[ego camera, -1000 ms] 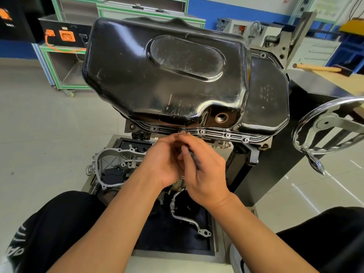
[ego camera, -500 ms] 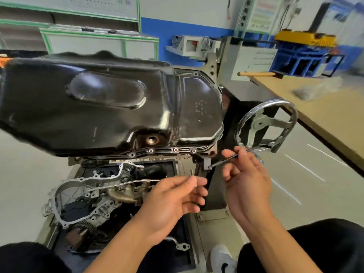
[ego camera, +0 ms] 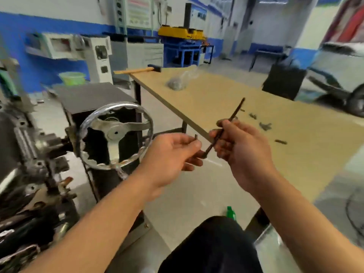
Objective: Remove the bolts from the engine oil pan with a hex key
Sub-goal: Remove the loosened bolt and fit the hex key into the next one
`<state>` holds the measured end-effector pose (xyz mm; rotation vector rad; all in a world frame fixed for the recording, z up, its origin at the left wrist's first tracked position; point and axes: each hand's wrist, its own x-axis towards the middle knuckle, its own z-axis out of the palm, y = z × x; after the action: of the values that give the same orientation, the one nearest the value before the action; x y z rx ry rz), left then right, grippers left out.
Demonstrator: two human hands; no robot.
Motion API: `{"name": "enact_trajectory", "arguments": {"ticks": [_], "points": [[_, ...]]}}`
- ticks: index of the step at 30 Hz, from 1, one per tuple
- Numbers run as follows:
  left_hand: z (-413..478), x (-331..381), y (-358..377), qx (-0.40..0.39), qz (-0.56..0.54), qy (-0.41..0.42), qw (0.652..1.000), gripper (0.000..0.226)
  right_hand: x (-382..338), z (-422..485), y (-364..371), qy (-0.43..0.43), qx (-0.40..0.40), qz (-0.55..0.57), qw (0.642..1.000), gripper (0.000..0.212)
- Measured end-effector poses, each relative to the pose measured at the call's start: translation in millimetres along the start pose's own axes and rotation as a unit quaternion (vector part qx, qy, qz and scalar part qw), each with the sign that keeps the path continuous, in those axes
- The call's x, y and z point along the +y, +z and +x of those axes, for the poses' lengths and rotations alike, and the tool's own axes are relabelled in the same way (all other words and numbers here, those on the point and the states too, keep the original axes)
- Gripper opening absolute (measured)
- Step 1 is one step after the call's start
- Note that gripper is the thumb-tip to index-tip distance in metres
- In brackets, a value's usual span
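Half a second back the black oil pan filled the left of the view. Now the view has swung right, the pan is off the left edge, and both hands have come up in front of the workbench. The left hand pinches a small bolt between thumb and forefinger, the other fingers curled loosely under. The right hand grips the hex key near its middle. Its long arm slants up to the right, and its bent lower end sits just beside the left fingertips.

A chrome handwheel on the engine stand stands to the left of the hands. Blurred engine parts crowd the left edge.

Behind the hands runs a wooden table. Several loose bolts are scattered on it near the right hand, with a hammer, a crumpled plastic bag and a black box farther along. A green bottle stands on the pale floor by the person's knee. The walls are white over a blue band, and a car is parked at the right.
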<state>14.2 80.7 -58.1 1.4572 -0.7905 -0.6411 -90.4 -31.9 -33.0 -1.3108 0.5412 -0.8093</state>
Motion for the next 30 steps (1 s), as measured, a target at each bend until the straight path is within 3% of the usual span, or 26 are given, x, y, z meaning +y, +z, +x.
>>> {"name": "enact_trajectory", "arguments": {"ticks": [4,8,11,19,25,27,30], "points": [[77.2,2.4,72.9,-0.028,0.167,0.043,0.985,0.008,-15.0,32.3,-81.4,0.016,0.071,-0.06,0.996,0.021],[129.0,-7.9,140.7,-0.087,0.37,0.12,0.917,0.012,-11.1,38.2,-156.1,0.032,0.151,-0.04,0.987,0.025],[153.9,-12.1,177.3,-0.096,0.422,0.151,0.889,0.013,-3.9,46.0,-189.3,0.031,0.175,-0.071,0.981,0.024],[180.5,-23.2,186.9,-0.068,0.358,0.118,0.924,0.028,5.7,84.7,-198.4,0.035,0.214,-0.143,0.966,0.021],[115.4,-24.9,121.5,-0.049,0.172,0.069,0.982,0.019,4.4,65.2,-181.9,0.017,0.236,-0.097,0.967,0.02],[76.6,-28.7,81.5,-0.043,0.136,0.051,0.988,0.013,7.0,49.9,-151.1,0.011,0.2,-0.104,0.974,0.022],[16.3,-36.1,24.9,-0.022,0.145,0.038,0.988,0.017,19.3,21.2,-75.4,-0.017,0.052,-0.143,0.988,0.025]]}}
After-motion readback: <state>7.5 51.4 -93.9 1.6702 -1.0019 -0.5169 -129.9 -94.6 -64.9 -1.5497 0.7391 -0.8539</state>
